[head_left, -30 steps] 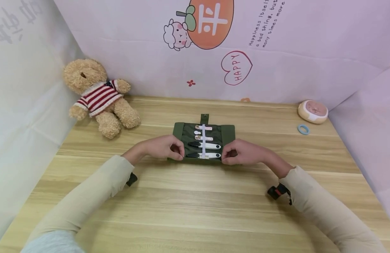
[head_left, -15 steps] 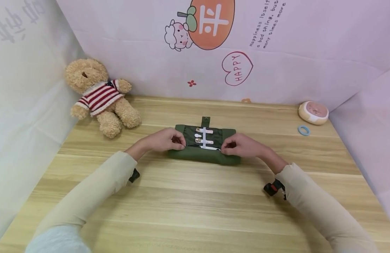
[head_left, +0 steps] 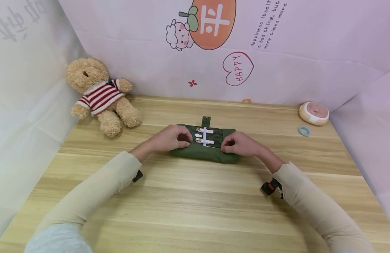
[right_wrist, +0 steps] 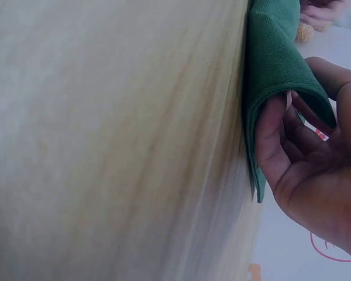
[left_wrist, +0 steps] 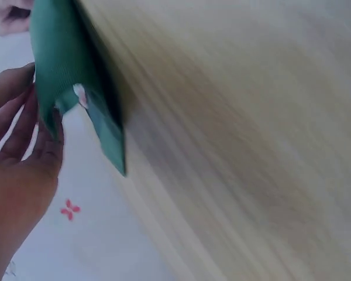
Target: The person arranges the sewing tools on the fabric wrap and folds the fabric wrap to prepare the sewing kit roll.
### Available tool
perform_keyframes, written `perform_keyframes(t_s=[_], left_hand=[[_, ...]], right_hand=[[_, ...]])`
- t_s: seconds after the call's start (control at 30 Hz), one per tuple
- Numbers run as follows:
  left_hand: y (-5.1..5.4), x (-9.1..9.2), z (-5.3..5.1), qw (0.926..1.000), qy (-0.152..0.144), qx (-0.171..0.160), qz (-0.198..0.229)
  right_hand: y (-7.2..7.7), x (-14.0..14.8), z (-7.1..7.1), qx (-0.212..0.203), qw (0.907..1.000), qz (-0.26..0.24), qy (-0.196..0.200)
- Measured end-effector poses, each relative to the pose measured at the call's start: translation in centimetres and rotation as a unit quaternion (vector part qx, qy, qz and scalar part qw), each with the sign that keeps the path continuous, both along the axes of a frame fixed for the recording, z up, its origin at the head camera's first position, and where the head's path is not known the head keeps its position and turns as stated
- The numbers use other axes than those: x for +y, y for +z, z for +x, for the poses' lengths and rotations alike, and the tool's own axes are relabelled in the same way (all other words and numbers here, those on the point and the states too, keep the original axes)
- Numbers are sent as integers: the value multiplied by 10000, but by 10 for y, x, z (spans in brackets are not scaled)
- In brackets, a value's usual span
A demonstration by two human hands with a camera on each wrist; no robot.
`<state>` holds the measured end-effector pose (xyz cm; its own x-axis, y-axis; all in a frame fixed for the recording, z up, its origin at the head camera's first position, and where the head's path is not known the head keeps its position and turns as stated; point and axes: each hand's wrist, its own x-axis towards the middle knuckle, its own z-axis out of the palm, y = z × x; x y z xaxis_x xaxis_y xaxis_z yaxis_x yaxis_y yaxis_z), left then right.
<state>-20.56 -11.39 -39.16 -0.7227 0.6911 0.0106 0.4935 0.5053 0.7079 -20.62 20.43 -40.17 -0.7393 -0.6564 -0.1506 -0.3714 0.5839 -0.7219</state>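
Note:
A dark green fabric tool roll [head_left: 203,153] lies partly rolled at the middle of the table, its near edge folded over away from the person. Beyond the fold, two slim patterned tools [head_left: 205,130] and a small white piece [head_left: 198,135] sit under a white elastic band [head_left: 205,140]. The left hand [head_left: 172,138] holds the left end of the fold, thumb and fingers on the cloth in the left wrist view. At the other end the right hand [head_left: 241,143] grips the fold, with fingers inside the curled cloth [right_wrist: 281,64] and the thumb outside.
A teddy bear [head_left: 101,98] in a striped shirt sits at the back left. At the back right lie a round cream-and-pink object [head_left: 314,113] and a blue ring [head_left: 304,131]. A snap strap [head_left: 206,121] sticks out behind the roll. Printed white sheets wall the table [head_left: 195,211].
The near edge has been turned up and over, away from the person, covering two white-handled tools. The left hand has shifted slightly right along the fold; the right hand moved slightly away from the person.

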Motion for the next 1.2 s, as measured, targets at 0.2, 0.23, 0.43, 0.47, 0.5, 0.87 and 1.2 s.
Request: perform_keyframes(t_s=[0.2,0.23,0.43,0.47,0.5,0.87,1.2], left_hand=[[6,15,11,9909,-865,906,-499],[6,17,13,9890,-936,955,-631],[4,20,17,9857,-926,909,-1072],[4,20,16,9859,-921,902,-1069],[4,20,15,9859,-918,899,-1072],[2,24,9,9848,-974,880,-1138],[2,25,7,9873,-988,636,-1072]], right_hand=[[-1,0,-1,-36,10000,-68,4],[-1,0,0,-30,10000,-60,7],[8,-5,8,722,9971,234,-8],[11,-8,10,1054,9941,268,4],[13,-11,13,1423,9894,271,43],[8,-44,33,3070,9396,872,1237],[10,-53,28,3327,9235,1297,1400]])
